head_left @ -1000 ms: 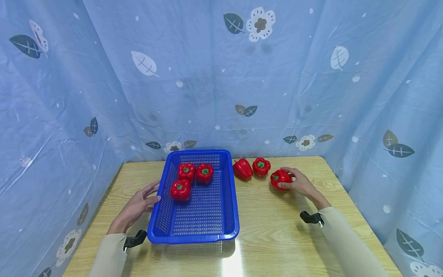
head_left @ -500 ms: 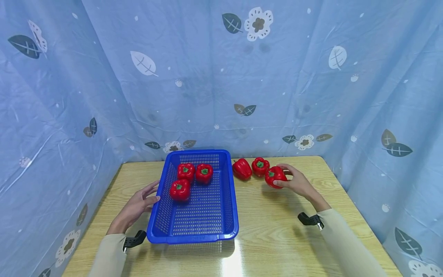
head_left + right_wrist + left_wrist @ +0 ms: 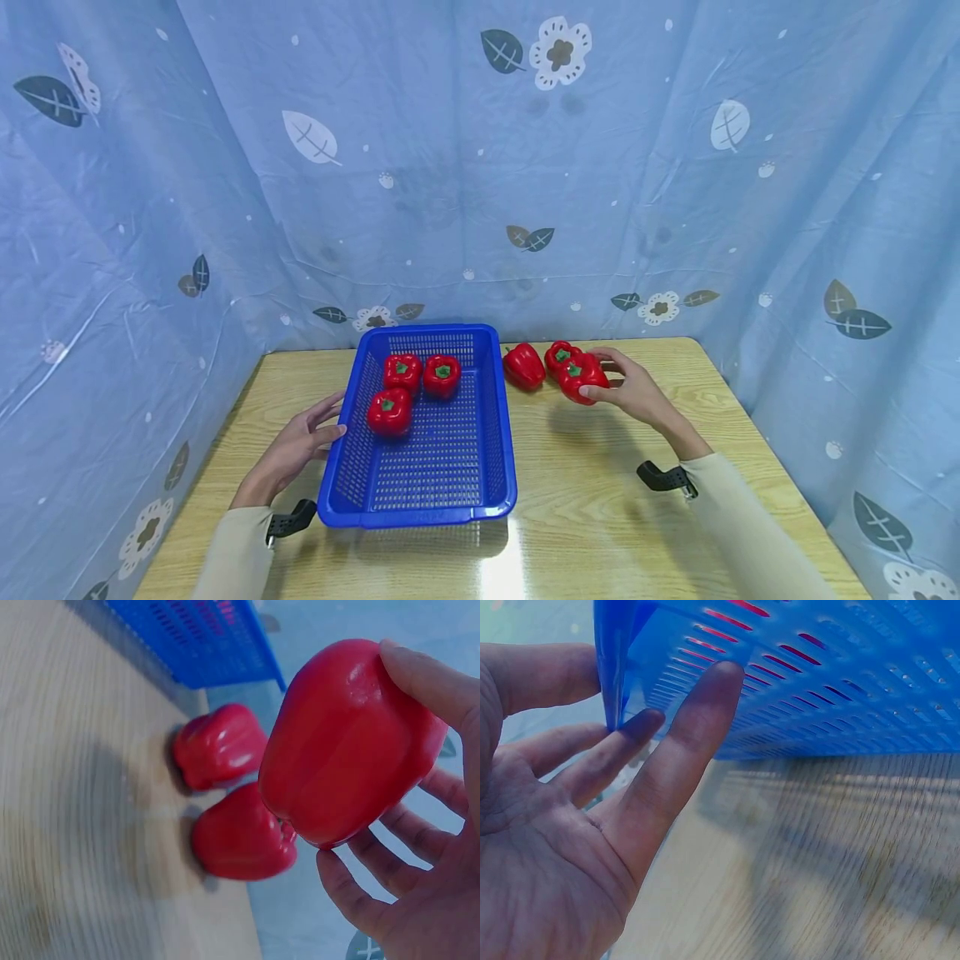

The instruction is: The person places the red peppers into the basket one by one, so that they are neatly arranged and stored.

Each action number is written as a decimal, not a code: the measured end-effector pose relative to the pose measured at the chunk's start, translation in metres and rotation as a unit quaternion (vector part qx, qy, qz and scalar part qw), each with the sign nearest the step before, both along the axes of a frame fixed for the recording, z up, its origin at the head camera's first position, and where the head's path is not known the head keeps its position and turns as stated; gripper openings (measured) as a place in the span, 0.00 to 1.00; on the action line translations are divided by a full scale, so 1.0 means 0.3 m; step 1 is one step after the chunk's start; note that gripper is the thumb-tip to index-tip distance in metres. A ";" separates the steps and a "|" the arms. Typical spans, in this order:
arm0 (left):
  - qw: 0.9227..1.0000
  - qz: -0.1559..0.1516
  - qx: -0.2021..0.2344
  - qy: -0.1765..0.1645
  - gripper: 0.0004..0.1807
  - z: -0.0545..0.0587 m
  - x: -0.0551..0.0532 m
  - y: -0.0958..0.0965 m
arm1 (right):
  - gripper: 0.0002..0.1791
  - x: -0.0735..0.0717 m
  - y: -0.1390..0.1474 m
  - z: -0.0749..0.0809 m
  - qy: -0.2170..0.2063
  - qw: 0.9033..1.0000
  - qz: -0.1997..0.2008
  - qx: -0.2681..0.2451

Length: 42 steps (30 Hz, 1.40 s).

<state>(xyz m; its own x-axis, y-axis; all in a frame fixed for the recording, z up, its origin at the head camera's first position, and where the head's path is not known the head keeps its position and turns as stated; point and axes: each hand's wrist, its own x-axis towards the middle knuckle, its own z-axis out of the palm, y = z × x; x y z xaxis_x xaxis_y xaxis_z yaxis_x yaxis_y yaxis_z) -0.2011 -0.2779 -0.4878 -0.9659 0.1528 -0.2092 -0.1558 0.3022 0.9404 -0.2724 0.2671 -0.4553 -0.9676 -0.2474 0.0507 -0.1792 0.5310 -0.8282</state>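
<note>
Red bell pepper (image 3: pixel 582 377), glossy and blocky, sits in your right hand (image 3: pixel 633 390), lifted off the pale wooden bench (image 3: pixel 600 500) near its far right part. Its green stem faces up and slightly toward you in the head view; in the right wrist view (image 3: pixel 349 742) its long axis is tilted, running from your thumb at the upper end down to your fingertips (image 3: pixel 345 889) underneath, which curl round it.

Going down in size: the blue curtain with leaf and flower prints (image 3: pixel 480 167) closes in the bench on three sides. Your blue perforated plastic basket (image 3: pixel 442 492) stands left of centre, and three red peppers (image 3: pixel 411 385) lie in its far half, stems up. Between the basket and the held pepper two more red peppers rest on the bench: one (image 3: pixel 523 366) just beside the basket's right wall, the other (image 3: pixel 558 357) partly hidden behind the held one and very close to it; you cannot tell whether they touch.

Your left hand (image 3: pixel 296 446) lies relaxed with straight fingers (image 3: pixel 682 750) touching the basket's left wall (image 3: pixel 780 667), gripping nothing.
</note>
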 end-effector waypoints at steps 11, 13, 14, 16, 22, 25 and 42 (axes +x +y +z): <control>1.000 0.001 0.004 -0.003 0.41 0.002 0.002 -0.003 | 0.38 0.023 -0.076 0.051 0.009 0.998 0.037 -0.043; 1.000 0.001 0.001 -0.003 0.41 0.002 0.001 -0.003 | 0.38 0.023 -0.091 0.061 0.008 0.998 0.041 -0.051; 1.000 0.000 0.001 -0.003 0.41 0.002 0.001 -0.004 | 0.37 0.023 -0.097 0.065 0.008 0.998 0.044 -0.054; 1.000 -0.002 -0.002 -0.003 0.41 0.001 0.000 -0.003 | 0.37 0.024 -0.114 0.073 0.004 0.997 0.042 -0.060; 1.000 -0.002 0.002 -0.003 0.41 0.000 0.000 -0.003 | 0.37 0.029 -0.160 0.098 0.004 0.997 0.052 -0.064; 1.000 -0.004 0.003 -0.003 0.41 0.000 -0.001 -0.005 | 0.37 0.033 -0.185 0.112 0.000 0.996 0.059 -0.071; 1.000 0.002 -0.007 -0.008 0.42 0.000 -0.006 -0.001 | 0.34 0.027 -0.355 0.137 0.004 0.992 0.072 -0.106</control>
<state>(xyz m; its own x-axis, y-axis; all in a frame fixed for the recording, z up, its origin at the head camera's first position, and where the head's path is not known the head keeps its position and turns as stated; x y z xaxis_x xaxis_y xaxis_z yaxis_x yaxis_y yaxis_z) -0.2030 -0.2782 -0.4880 -0.9627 0.1468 -0.2273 -0.1725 0.3140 0.9336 -0.2642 0.1605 -0.4143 -0.9225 -0.3652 0.1247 -0.2479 0.3133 -0.9167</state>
